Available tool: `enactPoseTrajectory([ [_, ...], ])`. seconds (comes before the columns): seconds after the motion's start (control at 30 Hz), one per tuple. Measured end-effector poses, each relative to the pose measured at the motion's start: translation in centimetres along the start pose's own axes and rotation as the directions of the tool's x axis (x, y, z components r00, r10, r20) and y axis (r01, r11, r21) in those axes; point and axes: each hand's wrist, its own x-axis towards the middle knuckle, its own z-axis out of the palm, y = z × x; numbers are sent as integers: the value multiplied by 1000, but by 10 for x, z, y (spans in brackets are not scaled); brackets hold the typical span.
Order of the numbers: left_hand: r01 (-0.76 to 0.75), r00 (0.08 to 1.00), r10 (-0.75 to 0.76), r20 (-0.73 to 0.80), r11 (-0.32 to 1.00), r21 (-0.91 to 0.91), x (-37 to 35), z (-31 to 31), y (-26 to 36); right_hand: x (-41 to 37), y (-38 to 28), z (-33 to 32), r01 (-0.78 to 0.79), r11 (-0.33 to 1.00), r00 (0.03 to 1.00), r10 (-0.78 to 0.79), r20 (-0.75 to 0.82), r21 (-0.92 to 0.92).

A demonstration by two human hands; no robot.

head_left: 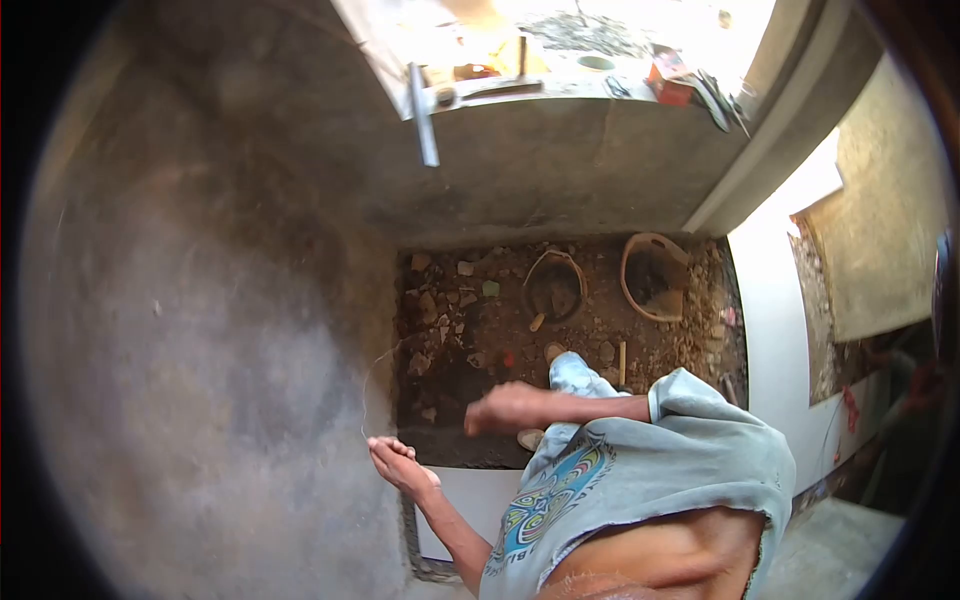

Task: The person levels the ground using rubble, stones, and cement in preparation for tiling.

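My left hand (400, 466) is at the grey plastered wall (220, 380), palm partly up, with its fingers curled and pinched at the tips. From those fingertips a thin pale thread (365, 395) curves up and over toward the rubble floor. My right hand (497, 408) is raised over the dark floor, to the right of and higher in view than my left hand. Motion smears its fingers, and whether it holds anything does not show.
Two worn baskets (527, 290) (625, 270) stand on the rubble floor (470, 300). A hammer (505, 90), a metal strip (422, 115) and a red box (670, 80) lie on the window ledge. White slabs (775, 330) edge the floor. At right, a partly visible person (915, 390) is in shadow.
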Motion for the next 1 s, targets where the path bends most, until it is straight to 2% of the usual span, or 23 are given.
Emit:
enactPoseTrajectory([
  [0.07, 64, 990, -81, -119, 988, -138, -2, 44, 12, -11, -7, 7, 137, 968, 985, -155, 72, 212],
  [0.1, 93, 976, -130, -174, 974, -207, -3, 64, 16, -10, -1, 11, 235, 936, 969, -245, 7, 263],
  [0.13, 129, 980, -164, -112, 955, -269, 3, 76, 17, -6, 13, 6, 239, 940, 969, -246, -3, 245],
  [0.17, 127, 990, -136, -44, 976, -176, 9, 87, 17, -5, 25, -2, 237, 945, 971, -239, -17, 226],
  [0.23, 112, 988, -116, 102, 993, 43, 23, 95, 18, -14, 29, -57, -25, 1000, 998, 25, -50, 3],
  [0.27, -15, 992, -12, 128, 978, 210, 33, 104, 10, -20, 38, -79, -75, 997, 985, 77, -156, 22],
  [0.3, -200, 971, 116, 208, 872, 446, 33, 117, 6, -27, 50, -102, -117, 993, 960, 120, -253, 25],
  [0.33, -385, 920, 234, 313, 687, 616, 33, 131, 4, -35, 62, -118, -63, 998, 918, 67, -392, 24],
  [0.37, -545, 838, 324, 440, 435, 717, 33, 147, 4, -41, 73, -133, -4, 1000, 851, 8, -525, 9],
  [0.4, -614, 789, 250, 561, 344, 710, 15, 171, 18, -51, 71, -153, 8, 1000, 801, -2, -599, 7],
  [0.5, -732, 667, 10, 745, 194, 653, 9, 201, 11, -69, 54, -181, 12, 993, 714, 73, -696, 116],
  [0.53, -785, 601, -51, 798, 154, 600, 10, 211, 8, -71, 53, -186, -38, 976, 655, 185, -732, 213],
  [0.63, -882, 421, -153, 894, 160, 443, 15, 236, 12, -83, 63, -186, -75, 964, 251, 265, -931, 254],
  [0.67, -895, 348, -170, 922, 231, 381, 19, 244, 11, -89, 64, -183, -93, 960, 135, 275, -952, 264],
  [0.73, -888, 208, -200, 958, 371, 270, 29, 261, 12, -95, 68, -172, -149, 942, 201, 326, -924, 300],
  [0.77, -879, 172, -195, 966, 413, 240, 31, 270, 12, -94, 70, -164, -175, 932, 240, 353, -904, 318],
  [0.8, -866, 141, -184, 973, 454, 211, 33, 281, 11, -87, 81, -153, -133, 947, 268, 320, -909, 294],
  [0.83, -851, 109, -162, 981, 495, 176, 33, 295, 10, -82, 92, -145, -111, 916, 284, 400, -871, 385],
  [0.9, -889, 100, 92, 991, 456, 47, 40, 316, 12, -70, 106, -135, -57, 831, 317, 541, -779, 554],
  [0.93, -907, 85, 217, 972, 420, -15, 45, 326, 15, -67, 99, -137, 3, 805, 280, 568, -774, 593],
  [1.0, -694, 282, 253, 925, 720, 14, 54, 340, 21, -46, 97, -129, 170, 781, 354, 522, -776, 602],
])
